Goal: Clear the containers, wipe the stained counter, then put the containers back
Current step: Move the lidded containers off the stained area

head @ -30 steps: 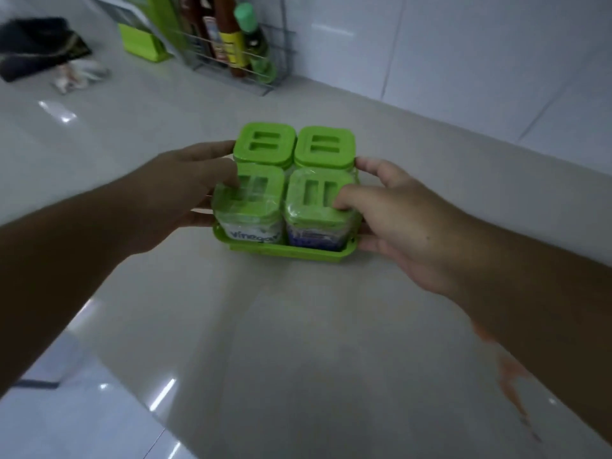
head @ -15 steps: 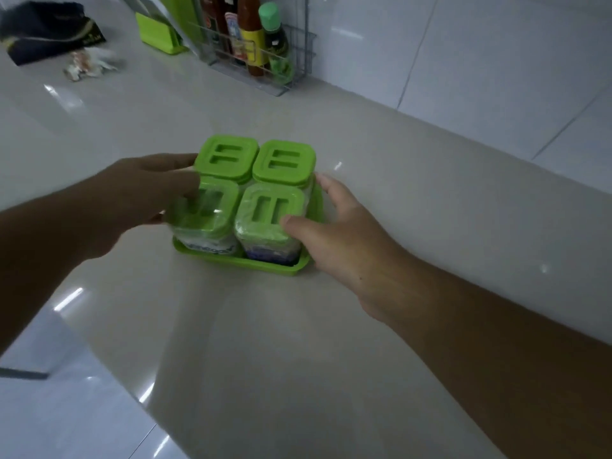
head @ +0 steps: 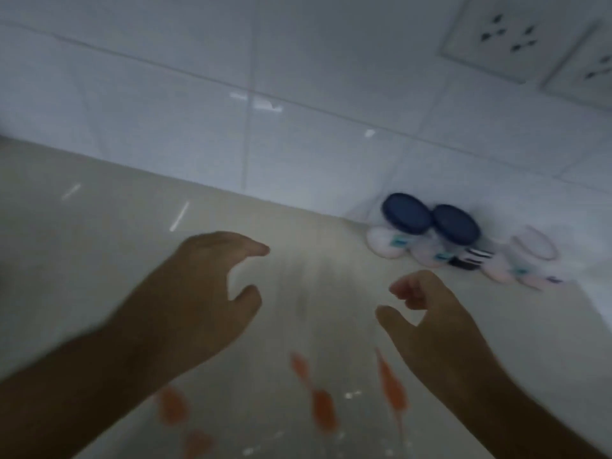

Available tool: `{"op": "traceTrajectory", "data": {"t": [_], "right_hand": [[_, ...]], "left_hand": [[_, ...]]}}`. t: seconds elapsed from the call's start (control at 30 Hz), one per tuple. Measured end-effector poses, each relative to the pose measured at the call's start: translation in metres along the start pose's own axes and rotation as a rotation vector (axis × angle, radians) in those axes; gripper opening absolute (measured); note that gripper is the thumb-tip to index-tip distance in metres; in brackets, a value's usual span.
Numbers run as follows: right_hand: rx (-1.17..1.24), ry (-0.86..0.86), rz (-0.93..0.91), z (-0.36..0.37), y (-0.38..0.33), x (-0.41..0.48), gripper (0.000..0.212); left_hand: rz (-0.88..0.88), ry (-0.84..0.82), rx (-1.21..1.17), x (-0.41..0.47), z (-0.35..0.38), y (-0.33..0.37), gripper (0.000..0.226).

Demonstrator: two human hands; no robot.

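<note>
1. We hold both hands over the counter (head: 99,226), palms down; the left hand (head: 195,293) has its fingers curled and spread apart with nothing between them; the right hand (head: 433,316) is likewise half-curled and empty; neither touches the surface as far as the blurred frame lets us tell.

2. The orange stains (head: 323,409) lie on the counter just below and between our two hands, towards our body; several streaks and blots show, one partly hidden under the left forearm; no cloth or wipe is in view.

3. The containers in view are a cluster of jars (head: 463,246) at the back right, where the counter meets the tiled wall (head: 298,144); two carry dark blue lids (head: 405,213), and one pale tub (head: 533,250) stands to their right; they sit touching or nearly touching one another, though blur keeps us from counting them surely.

4. The relation that matters: the jars lie forward and to the right of our fingers, well clear of the stains; the right hand is plainly the nearer, with its fingertips pointing roughly that way; the left would have to cross over.

5. We judge the next step is either to shift those jars aside or to fetch something to wipe with; the stained patch itself looks bare of containers.
</note>
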State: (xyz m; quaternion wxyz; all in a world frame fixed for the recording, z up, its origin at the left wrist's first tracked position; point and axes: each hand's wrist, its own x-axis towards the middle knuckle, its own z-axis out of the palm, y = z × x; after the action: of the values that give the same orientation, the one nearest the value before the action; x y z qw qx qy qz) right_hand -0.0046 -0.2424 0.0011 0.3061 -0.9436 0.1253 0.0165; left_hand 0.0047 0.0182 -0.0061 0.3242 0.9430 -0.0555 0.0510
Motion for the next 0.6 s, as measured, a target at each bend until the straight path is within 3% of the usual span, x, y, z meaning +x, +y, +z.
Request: {"op": "traceTrajectory", "data": {"t": [0.23, 0.37, 0.43, 0.5, 0.6], "right_hand": [[-0.078, 0.099, -0.024, -0.074, 0.048, 0.09, 0.032], [-0.146, 0.022, -0.104, -0.085, 0.05, 0.136, 0.043], [-0.194, -0.029, -0.101, -0.082, 0.055, 0.156, 0.053], [-0.22, -0.068, -0.066, -0.078, 0.061, 0.172, 0.06], [-0.237, -0.104, -0.066, -0.074, 0.066, 0.184, 0.055]], "left_hand": [[0.19, -0.03, -0.084, 0.105, 0.109, 0.114, 0.063], [0.15, -0.105, -0.043, 0.156, 0.141, 0.141, 0.074], [0.111, -0.164, 0.005, 0.171, 0.155, 0.146, 0.066], [0.09, -0.146, 0.02, 0.182, 0.166, 0.147, 0.054], [0.051, -0.086, 0.018, 0.188, 0.171, 0.148, 0.059]]}}
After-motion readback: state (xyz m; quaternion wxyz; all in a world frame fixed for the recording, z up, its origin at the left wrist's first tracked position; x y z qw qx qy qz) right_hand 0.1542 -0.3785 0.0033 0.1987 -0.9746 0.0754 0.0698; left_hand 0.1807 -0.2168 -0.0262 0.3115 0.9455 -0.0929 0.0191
